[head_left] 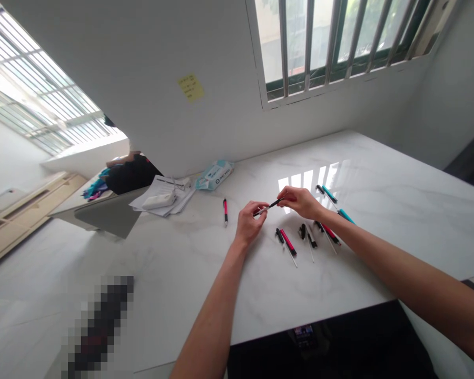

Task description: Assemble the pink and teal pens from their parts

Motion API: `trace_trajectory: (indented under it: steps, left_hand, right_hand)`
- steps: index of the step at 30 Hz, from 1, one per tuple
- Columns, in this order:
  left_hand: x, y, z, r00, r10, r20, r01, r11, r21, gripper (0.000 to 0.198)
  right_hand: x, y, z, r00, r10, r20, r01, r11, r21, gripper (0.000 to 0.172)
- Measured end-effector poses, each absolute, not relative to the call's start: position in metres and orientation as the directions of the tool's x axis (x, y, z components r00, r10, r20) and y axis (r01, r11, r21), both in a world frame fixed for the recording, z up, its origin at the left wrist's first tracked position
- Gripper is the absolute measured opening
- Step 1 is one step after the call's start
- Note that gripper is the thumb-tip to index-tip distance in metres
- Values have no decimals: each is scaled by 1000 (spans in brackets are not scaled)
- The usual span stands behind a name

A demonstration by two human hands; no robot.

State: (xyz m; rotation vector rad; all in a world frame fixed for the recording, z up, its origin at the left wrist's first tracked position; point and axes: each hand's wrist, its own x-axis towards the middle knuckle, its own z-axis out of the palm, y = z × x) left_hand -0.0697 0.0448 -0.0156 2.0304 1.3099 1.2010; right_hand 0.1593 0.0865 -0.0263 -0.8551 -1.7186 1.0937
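Observation:
My left hand [249, 223] is closed on the pale part of a pen [262, 210]. My right hand [300, 202] pinches a black pen part [275, 202] that lines up with it; whether the two are joined cannot be made out. Just below my hands lie pen pieces in groups: a red barrel [287, 239] beside a thin white refill [290, 255], a black and white barrel [312, 238], and another red barrel [332, 232] partly under my right forearm. Teal barrels [329, 193] lie beyond that arm. A whole red and black pen [225, 212] rests left of my left hand.
At the back of the white marbled table [181, 284] lies a blue wipes packet [216, 175]. Papers [164, 196] with a white object on top are left of it. A yellow note [190, 87] sticks to the wall below a barred window [339, 42].

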Motion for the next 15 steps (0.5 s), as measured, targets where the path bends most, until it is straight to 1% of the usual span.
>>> trace_trajectory:
  steps: [3,7,11,13,15]
  left_hand:
    - [-69,44,-13,190,879,437,527,-467,710,19]
    - [-69,42,-9,188,870,456,519,-482,706,18]
    - [-69,40,-2,191,859,476,516,-500,695,18]
    - [-68,39,0,194,852,487,516,-511,688,18]
    - [-67,39,1,202,848,490,527,-515,676,17]
  right_hand:
    - [161,88,-28,-366,878,309,61,354,-933,25]
    - [162,88,-25,-363,886,290,117,352,-929,29]
    - [164,83,-15,-357,889,286,266,390,-881,31]
    - [165,81,-10,-357,888,290,347,414,-841,37]
    - [166,80,-8,-360,884,298,393,434,-811,43]
